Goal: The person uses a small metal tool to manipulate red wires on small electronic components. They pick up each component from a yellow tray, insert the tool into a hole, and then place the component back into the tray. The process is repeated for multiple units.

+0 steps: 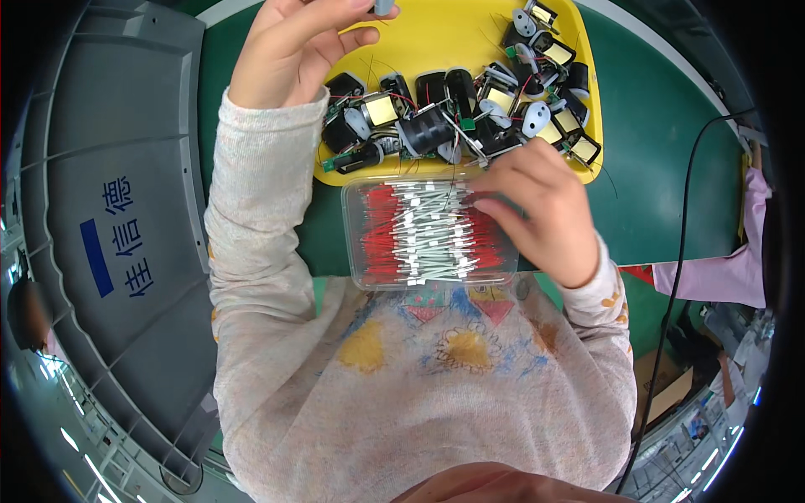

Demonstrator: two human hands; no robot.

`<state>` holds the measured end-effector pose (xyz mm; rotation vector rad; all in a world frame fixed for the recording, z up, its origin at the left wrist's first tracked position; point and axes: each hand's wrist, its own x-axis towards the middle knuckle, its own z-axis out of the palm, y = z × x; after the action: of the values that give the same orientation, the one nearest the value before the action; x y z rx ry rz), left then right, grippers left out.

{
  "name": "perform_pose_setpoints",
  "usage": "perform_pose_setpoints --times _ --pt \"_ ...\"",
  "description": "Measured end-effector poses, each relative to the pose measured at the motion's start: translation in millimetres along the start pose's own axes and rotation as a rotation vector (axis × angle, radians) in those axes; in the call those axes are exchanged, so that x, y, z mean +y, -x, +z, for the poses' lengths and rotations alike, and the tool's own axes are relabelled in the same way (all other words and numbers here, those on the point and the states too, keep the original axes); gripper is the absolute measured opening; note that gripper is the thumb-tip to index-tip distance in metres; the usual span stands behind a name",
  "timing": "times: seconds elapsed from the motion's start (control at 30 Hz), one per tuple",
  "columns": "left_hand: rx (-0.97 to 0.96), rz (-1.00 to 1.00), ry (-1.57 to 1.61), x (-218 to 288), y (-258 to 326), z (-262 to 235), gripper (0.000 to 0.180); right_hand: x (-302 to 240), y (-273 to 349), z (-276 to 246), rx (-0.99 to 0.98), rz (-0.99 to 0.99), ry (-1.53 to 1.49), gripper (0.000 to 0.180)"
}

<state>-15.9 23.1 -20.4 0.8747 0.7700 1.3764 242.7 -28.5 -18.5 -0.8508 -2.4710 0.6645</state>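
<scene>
My left hand (293,46) is raised at the top of the view, fingers closed around a small grey part (383,7) that is cut off by the frame edge. My right hand (537,205) rests over the right end of a clear plastic box (356,243), its fingertips among the red wires with white sleeves (419,235) inside. Whether it grips a wire is hidden by the fingers. Behind the box stands a yellow tray (444,33) holding several small black and yellow wound components (436,126) with loose leads.
The tray and box sit on a green table surface (654,151). A large grey plastic bin lid (109,210) fills the left. A black cable (683,218) runs down the right side, beside a pink sleeve (738,268) of another person.
</scene>
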Motion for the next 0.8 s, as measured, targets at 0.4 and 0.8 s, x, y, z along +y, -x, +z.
perform_pose_setpoints --times 0.4,0.8 --pt "-0.011 0.139 -0.123 7 20 14 0.034 -16 -10 27 -0.128 -0.235 0.097 0.015" --pt "-0.002 0.051 -0.097 9 25 17 0.032 -31 -16 39 -0.22 -0.199 0.221 0.012"
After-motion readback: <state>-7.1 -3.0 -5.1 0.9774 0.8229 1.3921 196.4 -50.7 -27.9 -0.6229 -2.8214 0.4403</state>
